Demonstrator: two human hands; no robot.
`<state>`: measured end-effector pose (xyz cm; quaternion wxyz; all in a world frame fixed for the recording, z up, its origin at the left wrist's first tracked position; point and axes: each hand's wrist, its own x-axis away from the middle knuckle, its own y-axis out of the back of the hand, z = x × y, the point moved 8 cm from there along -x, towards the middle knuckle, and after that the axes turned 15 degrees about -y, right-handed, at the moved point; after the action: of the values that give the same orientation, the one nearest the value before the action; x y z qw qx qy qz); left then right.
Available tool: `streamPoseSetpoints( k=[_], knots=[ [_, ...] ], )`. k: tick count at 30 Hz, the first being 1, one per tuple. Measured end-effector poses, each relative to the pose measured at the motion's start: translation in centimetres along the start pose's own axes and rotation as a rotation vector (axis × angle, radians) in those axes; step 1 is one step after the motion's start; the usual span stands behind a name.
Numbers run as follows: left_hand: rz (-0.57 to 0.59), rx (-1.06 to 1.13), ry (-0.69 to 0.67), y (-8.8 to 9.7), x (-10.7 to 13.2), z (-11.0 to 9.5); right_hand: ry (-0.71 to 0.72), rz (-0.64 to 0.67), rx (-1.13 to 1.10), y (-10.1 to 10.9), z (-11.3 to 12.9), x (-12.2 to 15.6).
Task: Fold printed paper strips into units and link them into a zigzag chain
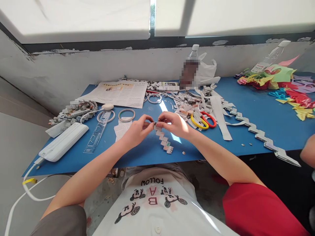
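Between my hands, over the blue table, hangs a short zigzag chain of folded newspaper strips (163, 139). My left hand (140, 129) pinches its upper end from the left. From the right, my right hand (173, 124) grips the same end between thumb and fingers. The fingertips nearly meet there, and the small fold between them is partly hidden. The chain's lower end slants down to the right, towards the table's front edge. Right of my right hand lie scissors with yellow and red handles (203, 122), half covered by paper scraps.
Newspaper scraps (189, 105) and a newspaper sheet (118, 93) cover the back of the blue table (137, 160). Left are tape rolls (126, 114), a clear ruler (97, 137) and a white power strip (64, 142). Right lie a longer paper chain (258, 131) and coloured paper (273, 77); another person's arm shows (308, 152).
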<state>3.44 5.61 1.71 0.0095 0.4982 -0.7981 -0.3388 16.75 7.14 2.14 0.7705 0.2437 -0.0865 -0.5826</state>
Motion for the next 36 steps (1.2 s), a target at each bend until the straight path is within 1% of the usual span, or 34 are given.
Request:
streamPoseSetpoints(
  k=[2,4,6,8,10,12,15,18,21,23,27,29,31,33,36],
  knots=[
    [-0.014,0.059,0.005,0.0,0.1,0.0,0.119,-0.112,-0.034,0.8,0.9,0.4],
    [0.007,0.05,-0.035,-0.2,0.1,-0.3,0.238,-0.205,-0.041,1.3,1.7,1.1],
    [0.023,-0.052,-0.109,-0.3,0.1,-0.6,0.328,-0.255,-0.012,1.5,2.3,1.6],
    [0.01,-0.171,-0.197,-0.3,0.1,-1.1,0.383,-0.279,0.036,1.5,2.6,2.0],
    [-0.003,-0.25,-0.272,-0.3,0.2,-1.5,0.413,-0.295,0.085,1.6,2.8,2.2],
    [-0.003,-0.305,-0.312,-0.4,0.4,-1.7,0.435,-0.299,0.125,1.5,2.9,2.3],
    [0.002,-0.355,-0.335,-0.6,0.6,-1.9,0.485,-0.281,0.149,1.3,3.1,2.5],
    [-0.016,-0.352,-0.342,-0.6,0.6,-2.0,0.528,-0.264,0.148,1.2,3.2,2.6],
    [-0.029,-0.387,-0.346,-0.5,0.6,-1.8,0.516,-0.251,0.163,1.0,3.0,2.5],
    [-0.033,-0.454,-0.391,-0.3,0.6,-1.9,0.514,-0.244,0.17,0.9,3.0,2.6],
    [-0.067,-0.609,-0.538,0.2,0.8,-2.6,0.582,-0.294,0.176,1.2,3.7,3.6],
    [-0.075,-0.65,-0.603,0.3,1.0,-3.0,0.591,-0.33,0.197,1.3,3.9,3.9],
    [-0.061,-0.657,-0.629,0.2,1.1,-3.2,0.58,-0.357,0.228,1.4,3.9,4.0],
    [-0.042,-0.652,-0.623,0.0,1.2,-3.3,0.584,-0.376,0.256,1.5,4.0,4.2],
    [-0.055,-0.647,-0.629,0.0,1.3,-3.5,0.62,-0.393,0.289,1.5,4.0,4.5]
  ],
)
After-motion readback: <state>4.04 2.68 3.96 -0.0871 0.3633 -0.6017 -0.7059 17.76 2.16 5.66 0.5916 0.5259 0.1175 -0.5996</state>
